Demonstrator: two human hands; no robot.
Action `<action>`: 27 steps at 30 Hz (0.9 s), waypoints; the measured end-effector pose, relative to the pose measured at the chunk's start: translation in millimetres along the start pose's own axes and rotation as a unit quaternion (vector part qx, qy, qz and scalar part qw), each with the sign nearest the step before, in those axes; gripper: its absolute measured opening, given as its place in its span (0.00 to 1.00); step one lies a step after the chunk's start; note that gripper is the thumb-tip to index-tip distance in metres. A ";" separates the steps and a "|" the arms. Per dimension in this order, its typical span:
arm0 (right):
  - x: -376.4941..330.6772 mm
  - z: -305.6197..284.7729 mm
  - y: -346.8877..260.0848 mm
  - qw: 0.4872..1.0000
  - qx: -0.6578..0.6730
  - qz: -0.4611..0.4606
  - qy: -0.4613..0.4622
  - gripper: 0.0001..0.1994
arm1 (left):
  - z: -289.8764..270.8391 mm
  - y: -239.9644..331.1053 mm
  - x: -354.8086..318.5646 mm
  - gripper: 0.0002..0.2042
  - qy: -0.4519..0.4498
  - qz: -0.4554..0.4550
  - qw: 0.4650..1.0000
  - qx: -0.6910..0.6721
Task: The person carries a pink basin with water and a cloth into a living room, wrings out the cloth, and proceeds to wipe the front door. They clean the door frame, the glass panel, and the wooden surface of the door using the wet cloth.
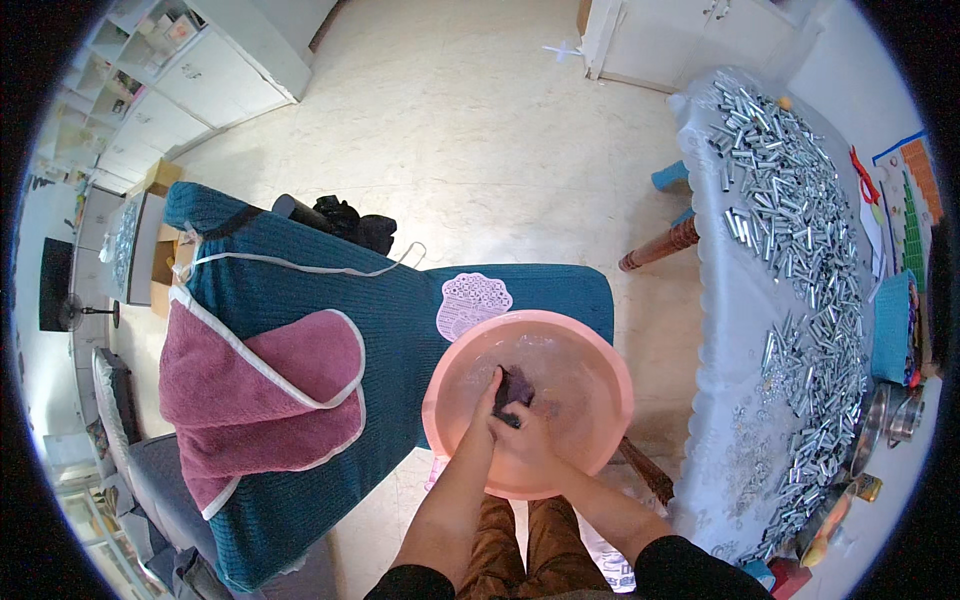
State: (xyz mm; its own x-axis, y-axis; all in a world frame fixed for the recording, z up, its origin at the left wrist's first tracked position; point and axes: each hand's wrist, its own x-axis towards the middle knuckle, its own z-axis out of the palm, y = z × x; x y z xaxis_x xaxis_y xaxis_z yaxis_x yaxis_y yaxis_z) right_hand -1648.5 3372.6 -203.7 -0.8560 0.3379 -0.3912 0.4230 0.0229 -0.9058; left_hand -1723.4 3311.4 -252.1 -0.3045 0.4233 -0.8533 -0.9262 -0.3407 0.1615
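Left: white-edged mauve towel (275,395) drapes over teal cover (385,350). Centre: scalloped lilac pad (472,303) lies beside pink basin (617,385) of water (572,385); within basin, left hand (487,408) and right hand (526,438), both curled closed, grip dark cloth (517,386). Right: silver tubes (797,232) lie strewn across desk (716,335).

Dark purplish cloth (519,388), crumpled between both hands (524,436), inside a round pink basin (621,395) holding water (575,385)
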 end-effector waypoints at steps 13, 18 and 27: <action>56.0 -31.1 53.9 0.981 -0.118 0.061 0.140 0.10 | 10.5 -21.1 -24.0 0.16 0.140 0.186 0.879 0.416; 34.9 -69.5 30.6 0.954 -0.174 -0.034 0.241 0.09 | 5.5 6.0 -45.9 0.17 0.158 0.388 0.734 0.534; 2.1 -51.3 50.7 0.914 -0.396 -0.025 0.083 0.24 | -66.4 -30.7 -18.0 0.36 0.206 0.387 0.603 0.666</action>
State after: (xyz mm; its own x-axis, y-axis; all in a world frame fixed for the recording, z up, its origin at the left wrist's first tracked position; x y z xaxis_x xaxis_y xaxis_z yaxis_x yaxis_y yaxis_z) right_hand -1613.5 3422.8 -242.1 -0.8513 0.4543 -0.2625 0.5230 0.6946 -0.4940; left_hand -1674.8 3258.4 -274.7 -0.9334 0.2323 -0.2734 0.0178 0.7912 0.6113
